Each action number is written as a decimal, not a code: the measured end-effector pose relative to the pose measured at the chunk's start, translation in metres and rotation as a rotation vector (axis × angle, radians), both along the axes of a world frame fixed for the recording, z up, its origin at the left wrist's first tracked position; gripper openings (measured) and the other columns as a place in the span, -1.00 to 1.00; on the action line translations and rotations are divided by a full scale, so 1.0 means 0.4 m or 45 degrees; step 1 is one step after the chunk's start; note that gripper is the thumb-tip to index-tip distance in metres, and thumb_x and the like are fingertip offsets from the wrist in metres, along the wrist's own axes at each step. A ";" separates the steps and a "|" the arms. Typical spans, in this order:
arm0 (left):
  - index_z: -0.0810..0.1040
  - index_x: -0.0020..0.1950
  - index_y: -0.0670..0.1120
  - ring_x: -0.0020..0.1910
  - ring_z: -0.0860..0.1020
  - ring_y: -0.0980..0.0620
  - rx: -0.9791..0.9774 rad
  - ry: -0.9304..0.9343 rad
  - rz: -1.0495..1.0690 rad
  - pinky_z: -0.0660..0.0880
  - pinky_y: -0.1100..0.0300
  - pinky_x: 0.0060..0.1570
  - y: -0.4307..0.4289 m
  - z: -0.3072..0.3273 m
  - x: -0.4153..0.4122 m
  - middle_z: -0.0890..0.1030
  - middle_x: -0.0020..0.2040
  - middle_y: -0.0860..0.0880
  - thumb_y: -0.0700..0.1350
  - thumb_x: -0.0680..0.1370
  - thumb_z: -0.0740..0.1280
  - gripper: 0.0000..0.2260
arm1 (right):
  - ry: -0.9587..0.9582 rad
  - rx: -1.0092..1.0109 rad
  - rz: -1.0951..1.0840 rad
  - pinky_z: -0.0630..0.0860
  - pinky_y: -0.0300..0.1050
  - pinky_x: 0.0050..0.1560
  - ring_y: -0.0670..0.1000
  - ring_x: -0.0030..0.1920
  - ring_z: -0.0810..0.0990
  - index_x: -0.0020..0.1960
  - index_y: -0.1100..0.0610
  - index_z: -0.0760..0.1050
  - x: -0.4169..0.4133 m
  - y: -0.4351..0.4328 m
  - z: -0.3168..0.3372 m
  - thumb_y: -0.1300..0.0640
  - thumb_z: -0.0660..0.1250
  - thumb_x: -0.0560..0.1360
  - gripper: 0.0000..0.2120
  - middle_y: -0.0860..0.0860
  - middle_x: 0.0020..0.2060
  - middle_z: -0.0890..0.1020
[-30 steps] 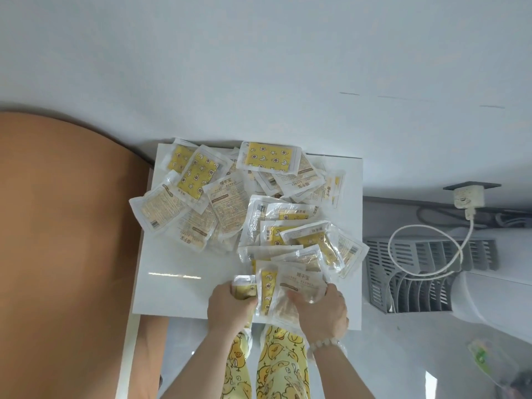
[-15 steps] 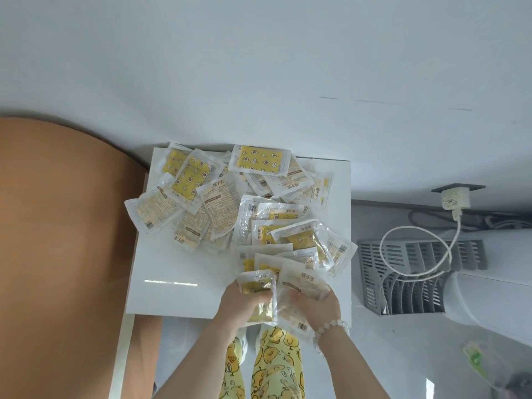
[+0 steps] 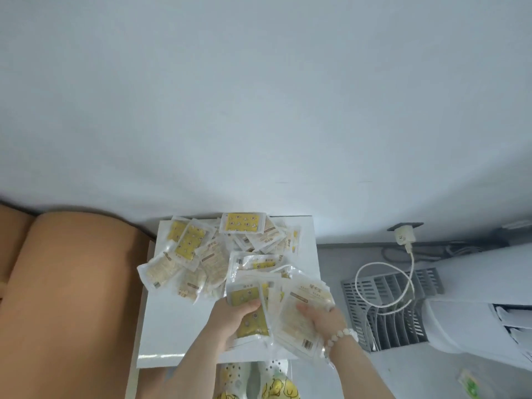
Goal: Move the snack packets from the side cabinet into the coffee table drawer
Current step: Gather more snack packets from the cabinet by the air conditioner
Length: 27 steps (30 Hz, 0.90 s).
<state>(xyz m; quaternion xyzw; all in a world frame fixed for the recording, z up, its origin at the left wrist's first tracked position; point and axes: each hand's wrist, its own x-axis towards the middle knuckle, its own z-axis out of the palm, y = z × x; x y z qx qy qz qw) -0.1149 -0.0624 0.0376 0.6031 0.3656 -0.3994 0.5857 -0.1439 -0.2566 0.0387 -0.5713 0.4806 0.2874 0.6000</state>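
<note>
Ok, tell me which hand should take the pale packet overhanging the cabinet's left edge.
Left, probably. The left hand sits on that side, nearer the pale packet, and holds a yellow packet; the right hand is farther off, gripping a fanned bundle of packets.

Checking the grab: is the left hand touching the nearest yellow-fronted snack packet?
Touching. In the head view the left hand grips the yellow-fronted snack packet, thumb curled over its face.

One wide-angle head-worn camera looks forward and steeply down, close over the near edge of the glossy white square worktop. The pale grey wall past its far edge fills the upper half, with the left hand and right hand low in frame.
</note>
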 end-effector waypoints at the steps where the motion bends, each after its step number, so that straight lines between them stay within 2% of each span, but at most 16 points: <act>1: 0.62 0.07 -0.18 -0.06 0.67 -0.15 -0.007 -0.017 -0.019 0.57 -0.08 0.07 -0.001 0.034 0.023 0.70 -0.07 -0.15 -0.16 0.35 0.55 -0.67 | -0.027 -0.002 -0.048 0.60 0.09 -0.03 0.15 -0.09 0.64 0.04 0.24 0.54 0.016 -0.017 0.035 0.20 0.52 0.35 -0.70 0.15 -0.10 0.65; 3: 0.62 0.08 -0.19 -0.08 0.67 -0.15 -0.037 -0.065 -0.068 0.58 -0.07 0.04 -0.012 0.106 0.072 0.70 -0.08 -0.16 -0.15 0.35 0.54 -0.67 | -0.082 -0.009 -0.068 0.59 0.13 0.03 0.16 -0.06 0.64 0.10 0.23 0.54 0.050 -0.048 0.096 0.12 0.57 0.28 -0.54 0.14 -0.07 0.66; 5: 0.61 0.07 -0.19 -0.12 0.67 -0.14 -0.051 -0.147 -0.105 0.60 -0.02 -0.05 -0.041 0.184 0.122 0.70 -0.09 -0.18 -0.15 0.37 0.52 -0.69 | -0.180 -0.013 -0.099 0.59 0.15 0.04 0.17 -0.02 0.65 0.20 0.20 0.50 0.077 -0.089 0.123 -0.07 0.65 0.01 -0.17 0.12 -0.01 0.66; 6: 0.61 0.06 -0.20 -0.15 0.67 -0.13 -0.066 -0.189 -0.123 0.61 0.01 -0.10 -0.062 0.225 0.146 0.70 -0.10 -0.18 -0.16 0.39 0.51 -0.71 | -0.224 -0.017 -0.123 0.59 0.14 0.04 0.17 0.00 0.65 0.22 0.19 0.49 0.087 -0.119 0.109 -0.13 0.64 -0.12 -0.03 0.11 0.02 0.65; 7: 0.60 0.04 -0.21 -0.20 0.67 -0.12 -0.086 -0.228 -0.141 0.62 0.04 -0.17 -0.084 0.265 0.168 0.70 -0.12 -0.18 -0.16 0.40 0.50 -0.74 | -0.263 -0.008 -0.153 0.59 0.13 0.05 0.17 0.00 0.65 0.23 0.19 0.50 0.098 -0.133 0.155 -0.14 0.62 -0.15 0.00 0.12 0.02 0.65; 8: 0.60 0.01 -0.22 -0.26 0.67 -0.11 -0.113 -0.266 -0.161 0.62 0.07 -0.25 -0.108 0.305 0.188 0.70 -0.16 -0.17 -0.17 0.42 0.48 -0.78 | -0.292 0.000 -0.196 0.59 0.14 0.05 0.18 0.00 0.65 0.21 0.21 0.51 0.104 -0.142 0.220 -0.11 0.61 -0.10 -0.07 0.13 0.02 0.66; 10: 0.60 -0.03 -0.22 -0.36 0.66 -0.07 -0.164 -0.329 -0.221 0.61 0.12 -0.39 -0.161 0.382 0.221 0.69 -0.25 -0.15 -0.18 0.44 0.47 -0.82 | -0.340 -0.033 -0.290 0.59 0.14 0.04 0.17 -0.05 0.65 0.14 0.27 0.53 0.103 -0.156 0.368 0.07 0.60 0.17 -0.40 0.15 -0.05 0.66; 11: 0.59 -0.03 -0.22 -0.37 0.66 -0.06 -0.183 -0.358 -0.265 0.60 0.13 -0.41 -0.189 0.418 0.233 0.69 -0.25 -0.14 -0.17 0.44 0.47 -0.82 | -0.375 -0.061 -0.337 0.60 0.10 0.01 0.17 -0.09 0.64 0.10 0.28 0.54 0.098 -0.176 0.417 0.15 0.56 0.29 -0.56 0.16 -0.09 0.66; 12: 0.59 -0.02 -0.22 -0.36 0.66 -0.06 -0.203 -0.390 -0.313 0.60 0.13 -0.41 -0.217 0.451 0.242 0.69 -0.23 -0.14 -0.16 0.44 0.47 -0.81 | -0.410 -0.094 -0.381 0.60 0.07 -0.01 0.16 -0.11 0.64 0.09 0.28 0.54 0.092 -0.202 0.453 0.19 0.52 0.35 -0.64 0.16 -0.10 0.66; 16: 0.60 -0.05 -0.18 -0.40 0.66 0.00 -0.305 -0.513 -0.547 0.58 0.20 -0.42 -0.317 0.561 0.253 0.69 -0.29 -0.08 -0.14 0.45 0.45 -0.85 | -0.496 -0.251 -0.530 0.61 0.08 -0.02 0.17 -0.11 0.65 0.12 0.27 0.52 0.046 -0.291 0.560 0.13 0.52 0.34 -0.58 0.15 -0.10 0.66; 22: 0.59 0.05 -0.17 -0.25 0.64 -0.04 -0.394 -0.618 -0.929 0.61 0.14 -0.22 -0.424 0.652 0.212 0.67 -0.12 -0.11 -0.09 0.44 0.46 -0.75 | -0.585 -0.361 -0.781 0.60 0.13 0.02 0.17 -0.07 0.67 0.17 0.20 0.52 -0.103 -0.327 0.648 0.06 0.53 0.28 -0.49 0.14 -0.04 0.68; 24: 0.58 0.05 -0.16 -0.21 0.64 -0.04 -0.440 -0.631 -1.043 0.60 0.12 -0.16 -0.457 0.666 0.177 0.67 -0.11 -0.10 -0.09 0.45 0.45 -0.76 | -0.595 -0.424 -0.857 0.59 0.09 0.04 0.16 -0.05 0.66 0.16 0.19 0.52 -0.174 -0.324 0.678 0.06 0.50 0.33 -0.55 0.13 -0.03 0.67; 27: 0.59 -0.03 -0.13 -0.31 0.66 0.02 -0.515 -0.621 -1.226 0.61 0.18 -0.30 -0.514 0.681 0.100 0.68 -0.22 -0.06 -0.10 0.46 0.44 -0.84 | -0.578 -0.490 -1.012 0.60 0.04 0.01 0.11 -0.08 0.65 0.12 0.16 0.53 -0.302 -0.315 0.710 0.04 0.49 0.35 -0.60 0.08 -0.06 0.66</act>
